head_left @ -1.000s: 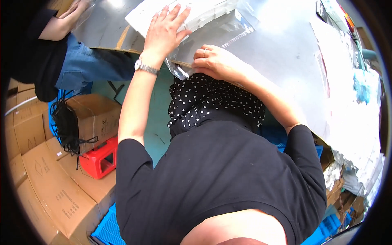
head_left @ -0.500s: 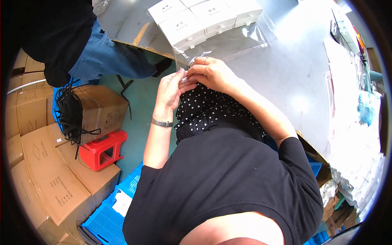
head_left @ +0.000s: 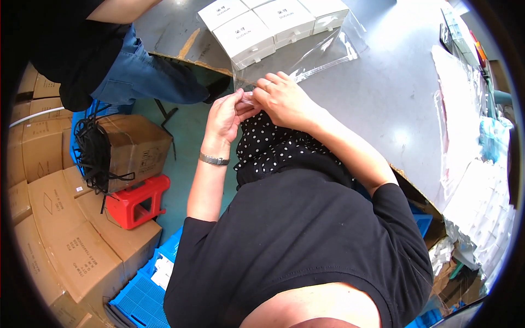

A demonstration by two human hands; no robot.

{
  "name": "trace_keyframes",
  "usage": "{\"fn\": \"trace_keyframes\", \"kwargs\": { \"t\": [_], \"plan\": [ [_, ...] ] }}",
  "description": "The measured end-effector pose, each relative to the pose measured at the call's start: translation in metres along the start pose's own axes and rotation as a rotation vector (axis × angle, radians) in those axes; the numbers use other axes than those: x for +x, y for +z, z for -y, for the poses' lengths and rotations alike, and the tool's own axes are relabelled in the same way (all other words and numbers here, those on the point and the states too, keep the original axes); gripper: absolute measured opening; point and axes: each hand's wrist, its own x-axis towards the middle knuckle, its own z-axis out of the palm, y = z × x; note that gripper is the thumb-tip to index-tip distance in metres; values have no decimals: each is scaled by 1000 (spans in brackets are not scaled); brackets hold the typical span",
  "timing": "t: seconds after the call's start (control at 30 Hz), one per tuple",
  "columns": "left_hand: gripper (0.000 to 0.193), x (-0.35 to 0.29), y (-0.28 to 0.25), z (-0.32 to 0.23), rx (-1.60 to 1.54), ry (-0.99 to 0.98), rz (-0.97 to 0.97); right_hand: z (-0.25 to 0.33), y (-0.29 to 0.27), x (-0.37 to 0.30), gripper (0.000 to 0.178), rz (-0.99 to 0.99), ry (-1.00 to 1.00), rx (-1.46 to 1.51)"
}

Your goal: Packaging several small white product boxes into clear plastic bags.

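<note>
Pinching clear film (head_left: 322,57), left hand (head_left: 223,119) and right hand (head_left: 284,104) meet beside the desk (head_left: 377,104); white boxes (head_left: 268,27) seem already bagged (near end apparently not yet closed).

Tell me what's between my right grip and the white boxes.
In the head view, clear plastic film over gray tabletop lies between your right grip and the white boxes.
</note>
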Motion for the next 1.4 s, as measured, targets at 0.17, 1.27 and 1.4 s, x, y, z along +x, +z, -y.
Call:
{"fn": "trace_keyframes", "kwargs": {
  "t": [0.17, 1.27, 1.4],
  "plan": [
    [35, 1, -11, -11, 52, 132, -9, 16, -62, -107, 10, 305, 101, 239],
    [28, 51, -4, -158, 164, 924, -312, -147, -153, 23, 24, -827, 784, 642],
    [25, 29, 9, -144, 0, 670, -363, -134, -165, -7, 24, -573, 917, 787]
  ]
}}
